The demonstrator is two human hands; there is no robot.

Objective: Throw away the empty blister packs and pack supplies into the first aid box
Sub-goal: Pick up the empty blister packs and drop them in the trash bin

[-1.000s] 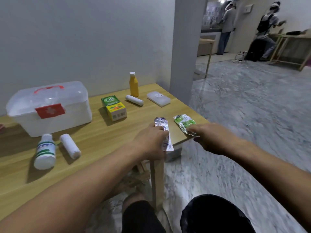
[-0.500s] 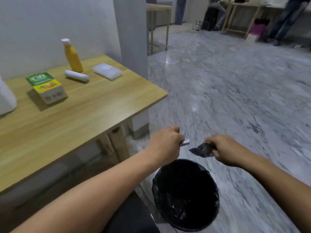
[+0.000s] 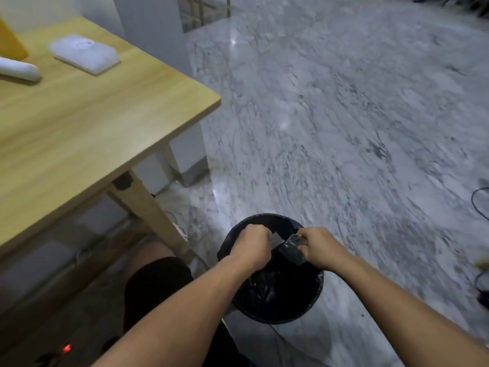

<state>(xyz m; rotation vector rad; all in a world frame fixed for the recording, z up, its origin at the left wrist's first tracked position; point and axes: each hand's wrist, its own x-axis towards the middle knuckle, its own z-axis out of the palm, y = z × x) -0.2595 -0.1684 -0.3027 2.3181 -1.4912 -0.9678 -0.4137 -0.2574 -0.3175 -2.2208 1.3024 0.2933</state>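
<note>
Over the round black bin lined with a dark plastic bag [image 3: 277, 295], at about 6 o'clock in the head view, both hands are held close together above the opening. The left hand [image 3: 251, 246] is curled shut around a silvery blister pack [image 3: 275, 239], of which only a short end shows past the knuckles; the right hand [image 3: 318, 246] is pinched on a second, darker crumpled foil blister pack [image 3: 291, 249], which hangs down from the fingers toward the inside of the bin. The two packs nearly touch at their tips. A second ago both packs were being taken from the near corner of the light wooden table [image 3: 105, 123]; half a second ago they were carried just short of the bin's rim; now they have been brought directly above the opening, and the view has swung down and away from the table. It is judged that the disposal step is all but complete, with only the release left to be made, and that neither pack has yet been dropped. At 10 to 11 o'clock a flat white plastic case [image 3: 84, 53], a white bandage roll [image 3: 18, 71] and the edge of a yellow bottle [image 3: 10, 41] are left on the table, so the packing stage is judged not yet begun. The first aid box is out of view.
</note>
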